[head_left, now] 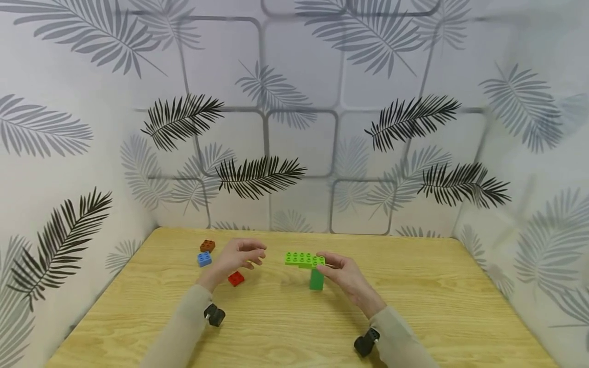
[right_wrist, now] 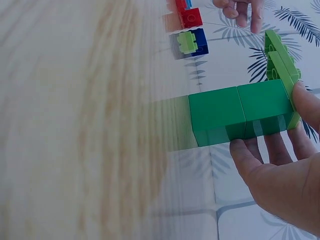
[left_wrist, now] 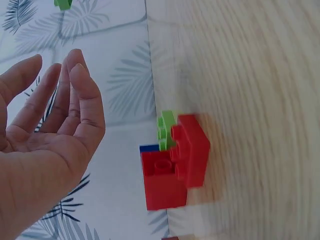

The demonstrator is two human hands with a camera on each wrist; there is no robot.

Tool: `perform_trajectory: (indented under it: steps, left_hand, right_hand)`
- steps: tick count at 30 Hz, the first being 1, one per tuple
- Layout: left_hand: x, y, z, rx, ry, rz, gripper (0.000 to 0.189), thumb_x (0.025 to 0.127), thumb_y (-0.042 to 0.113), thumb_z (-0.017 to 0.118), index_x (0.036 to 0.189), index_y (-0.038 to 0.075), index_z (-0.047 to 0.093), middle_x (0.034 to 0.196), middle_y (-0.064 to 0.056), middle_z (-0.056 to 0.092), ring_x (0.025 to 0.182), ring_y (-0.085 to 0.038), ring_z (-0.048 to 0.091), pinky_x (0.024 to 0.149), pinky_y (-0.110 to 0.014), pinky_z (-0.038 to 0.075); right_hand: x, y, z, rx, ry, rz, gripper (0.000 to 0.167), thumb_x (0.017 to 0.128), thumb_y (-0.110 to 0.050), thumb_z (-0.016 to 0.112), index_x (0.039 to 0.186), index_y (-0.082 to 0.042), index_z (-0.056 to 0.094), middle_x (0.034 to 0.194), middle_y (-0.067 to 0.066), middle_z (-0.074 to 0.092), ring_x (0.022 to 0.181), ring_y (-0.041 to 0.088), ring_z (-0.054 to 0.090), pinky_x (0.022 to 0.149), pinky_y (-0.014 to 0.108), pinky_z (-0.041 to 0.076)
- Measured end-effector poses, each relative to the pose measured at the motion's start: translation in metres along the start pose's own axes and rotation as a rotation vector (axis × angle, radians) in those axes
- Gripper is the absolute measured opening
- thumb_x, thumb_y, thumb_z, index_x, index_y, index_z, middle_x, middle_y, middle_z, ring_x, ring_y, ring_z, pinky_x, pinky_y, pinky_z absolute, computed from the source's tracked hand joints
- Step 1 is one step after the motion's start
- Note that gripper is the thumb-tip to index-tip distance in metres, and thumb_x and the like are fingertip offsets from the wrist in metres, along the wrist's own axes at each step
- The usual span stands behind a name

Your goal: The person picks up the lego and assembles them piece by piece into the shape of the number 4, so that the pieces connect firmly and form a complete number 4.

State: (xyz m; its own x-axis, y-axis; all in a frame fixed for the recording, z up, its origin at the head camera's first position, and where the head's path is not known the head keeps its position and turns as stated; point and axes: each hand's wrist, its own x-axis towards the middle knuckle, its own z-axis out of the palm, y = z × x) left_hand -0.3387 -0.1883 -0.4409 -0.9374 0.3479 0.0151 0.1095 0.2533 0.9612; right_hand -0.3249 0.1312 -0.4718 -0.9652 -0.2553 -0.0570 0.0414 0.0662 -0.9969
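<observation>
The wood-grained tabletop [head_left: 414,306] is carrying toy bricks. At far left a brown brick [head_left: 207,246] is lying, with a blue brick [head_left: 204,258] sitting just nearer. Nearer and further right, a red brick [head_left: 236,278] is resting. A red block [left_wrist: 165,187] and a dark blue block [right_wrist: 201,40] are also sitting leftward. Around the middle, two stacked green blocks [head_left: 316,279] are standing upright.

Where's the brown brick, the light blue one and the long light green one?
Brown brick [head_left: 207,246]: head view, on its studded top.
Light blue brick [head_left: 204,258]: head view, on its top.
Long light green brick [head_left: 300,258]: head view, on its top.
</observation>
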Motion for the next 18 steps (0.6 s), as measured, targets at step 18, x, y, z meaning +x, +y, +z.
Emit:
perform_trajectory:
  steps: [18]
  left_hand:
    - [-0.024, -0.019, -0.031, 0.448, -0.092, 0.063, 0.033, 0.082, -0.004, 0.073, 0.115, -0.002, 0.070, 0.115, -0.018, 0.068, 0.107, -0.035, 0.060, 0.092, -0.047, 0.052]
  right_hand:
    - [0.000, 0.000, 0.000, -0.031, 0.012, 0.004, 0.048, 0.093, -0.016, 0.068, 0.138, -0.006, 0.056, 0.134, 0.012, 0.060, 0.111, 0.015, 0.062, 0.104, 0.041, 0.047]
